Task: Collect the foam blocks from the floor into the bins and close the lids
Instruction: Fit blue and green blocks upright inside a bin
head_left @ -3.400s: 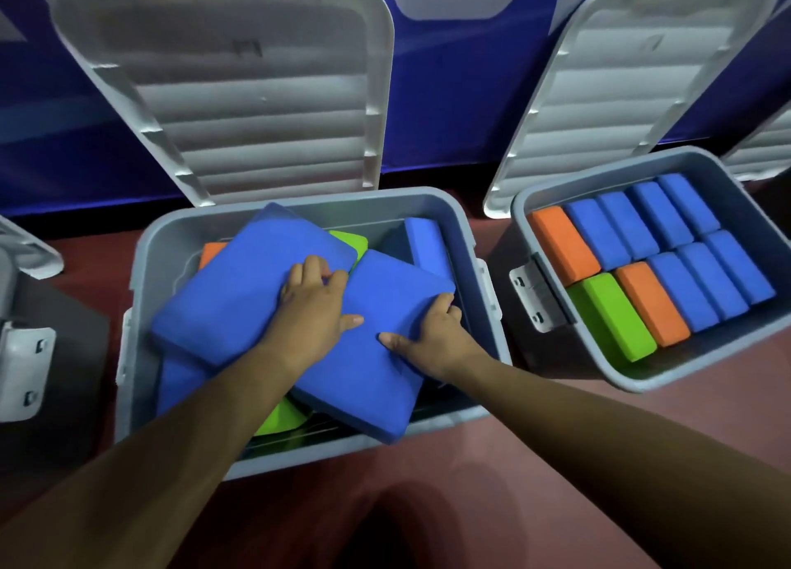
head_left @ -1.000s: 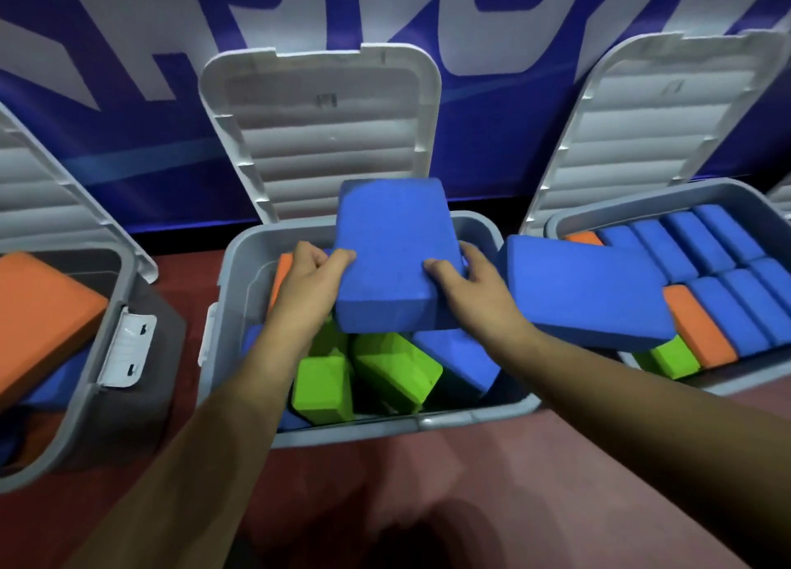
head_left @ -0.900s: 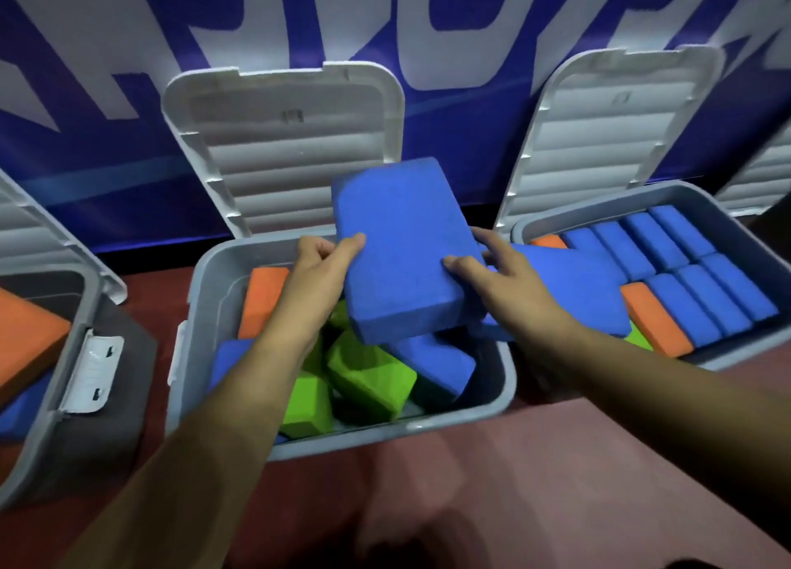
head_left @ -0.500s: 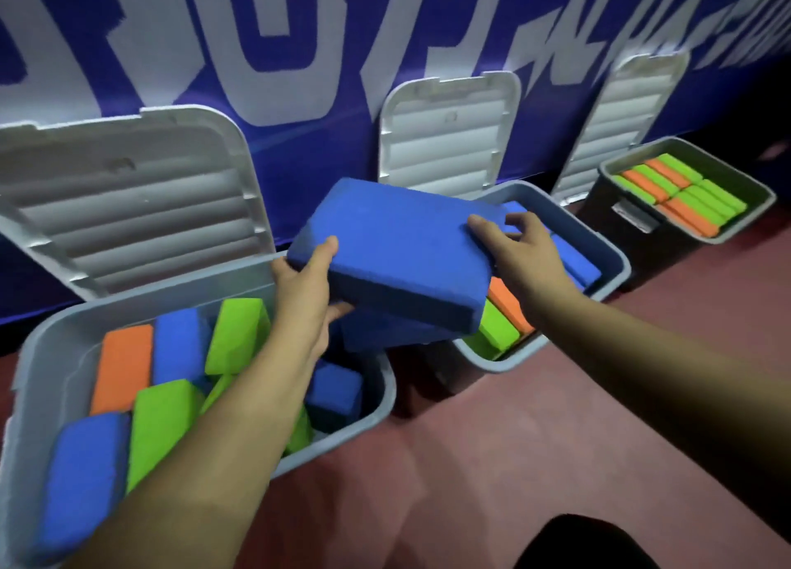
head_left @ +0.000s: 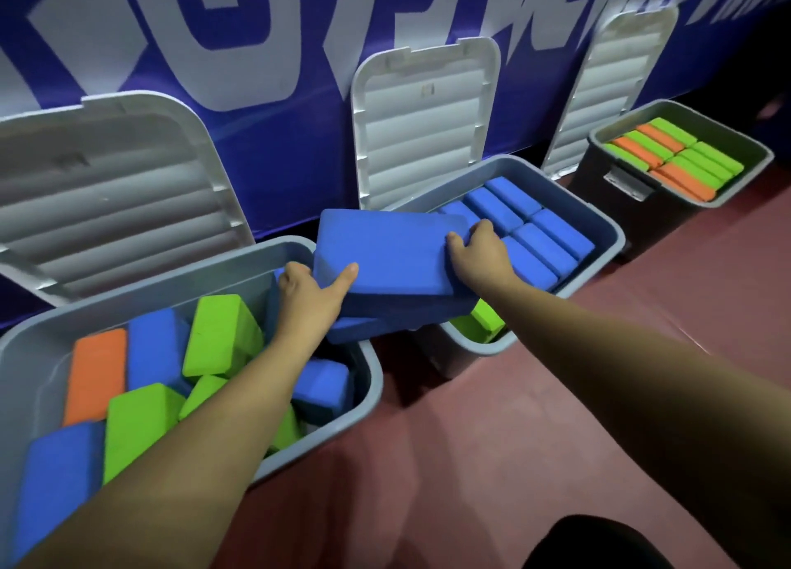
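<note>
Now | left grip, right grip clasp opposite ends of blue blocks | over middle bin

Blue lettered wall banner; dull red floor.

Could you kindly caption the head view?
Left hand and right hand hold stacked blue foam blocks above left bin and middle bin.

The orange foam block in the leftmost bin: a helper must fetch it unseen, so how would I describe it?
Three open bins stand along the blue banner; take the leftmost bin, the one with jumbled blocks. The orange block sits near its left side, beside a blue block. It is the only orange piece there; its neighbours are blue or green.
</note>
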The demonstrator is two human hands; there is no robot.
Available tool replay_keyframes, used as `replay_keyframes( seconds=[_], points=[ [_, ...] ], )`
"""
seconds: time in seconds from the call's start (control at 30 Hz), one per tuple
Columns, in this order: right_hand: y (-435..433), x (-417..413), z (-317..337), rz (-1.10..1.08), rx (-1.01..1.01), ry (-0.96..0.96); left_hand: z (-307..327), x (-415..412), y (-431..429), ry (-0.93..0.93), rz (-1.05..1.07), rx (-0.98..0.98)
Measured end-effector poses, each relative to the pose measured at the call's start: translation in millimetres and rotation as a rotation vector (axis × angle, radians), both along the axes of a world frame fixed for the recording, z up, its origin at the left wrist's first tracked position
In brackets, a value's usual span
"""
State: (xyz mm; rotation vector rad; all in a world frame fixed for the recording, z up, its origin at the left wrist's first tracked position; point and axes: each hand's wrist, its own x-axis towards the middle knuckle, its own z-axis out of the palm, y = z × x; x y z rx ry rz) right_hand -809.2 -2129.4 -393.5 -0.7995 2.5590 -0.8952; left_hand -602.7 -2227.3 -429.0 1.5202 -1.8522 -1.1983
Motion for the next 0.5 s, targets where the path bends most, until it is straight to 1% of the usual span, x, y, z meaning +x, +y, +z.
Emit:
replay_keyframes(
  seconds=[0.03, 0.1, 0.17, 0.27, 0.33, 0.4, 0.47, 0.5],
  points=[
    [-2, 5, 4, 0.018, 0.002, 0.099, 2, 4, -2, 0.007, 0.002, 0.013],
    [-9, 24, 19, 0.109, -0.094, 0.235, 6, 21, -7, 0.043, 0.022, -0.006],
    [-19, 52, 35, 0.271, -0.192, 0.246, 13, 46, -11, 0.043, 0.033, -0.102],
    [-37, 107, 47, 0.509, -0.254, 0.162, 22, 93, -17, -0.001, -0.019, -0.25],
    [-49, 145, 41, 0.654, -0.245, 0.121, 13, 128, -22, -0.096, -0.046, -0.303],
    [-58, 178, 26, 0.745, -0.207, 0.052, -6, 162, -28, -0.28, -0.054, -0.335],
    [-62, 202, 5, 0.819, -0.116, -0.004, -30, 190, -26, -0.461, -0.166, -0.281],
    [-62, 212, -6, 0.866, -0.023, -0.011, -43, 201, -23, -0.527, -0.263, -0.238]
  ],
)
